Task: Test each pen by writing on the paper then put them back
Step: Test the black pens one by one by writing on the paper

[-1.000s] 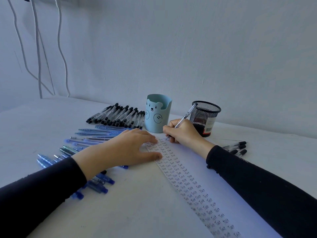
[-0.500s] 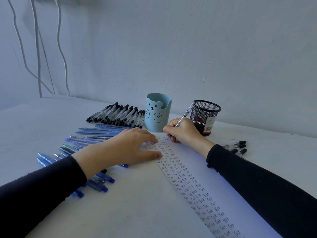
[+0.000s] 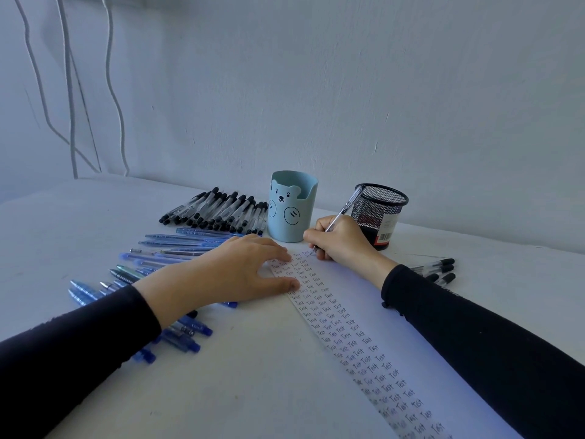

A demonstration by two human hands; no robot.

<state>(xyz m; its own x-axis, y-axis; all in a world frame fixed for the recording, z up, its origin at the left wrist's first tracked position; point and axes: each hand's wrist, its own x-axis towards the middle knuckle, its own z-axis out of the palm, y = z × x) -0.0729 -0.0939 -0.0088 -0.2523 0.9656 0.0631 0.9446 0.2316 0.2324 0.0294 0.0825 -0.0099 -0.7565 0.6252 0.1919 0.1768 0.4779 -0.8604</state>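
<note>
Pressing flat at nine o'clock with the left hand (image 3: 234,274), fingers straight, pinning the paper (image 3: 364,299) to the table (image 3: 253,375). At twelve, pinching the clear pen (image 3: 343,210) low on its barrel with the right hand (image 3: 342,242), tip on the top row. Light, stiff, slick plastic, probably; best gripped near the tip for control.

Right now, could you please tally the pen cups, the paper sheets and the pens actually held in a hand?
Pen cups: 2, the blue bear cup and the black mesh cup
Paper: 1, the paper sheet
Held pens: 1, the pen in the right hand
Total: 4
</note>
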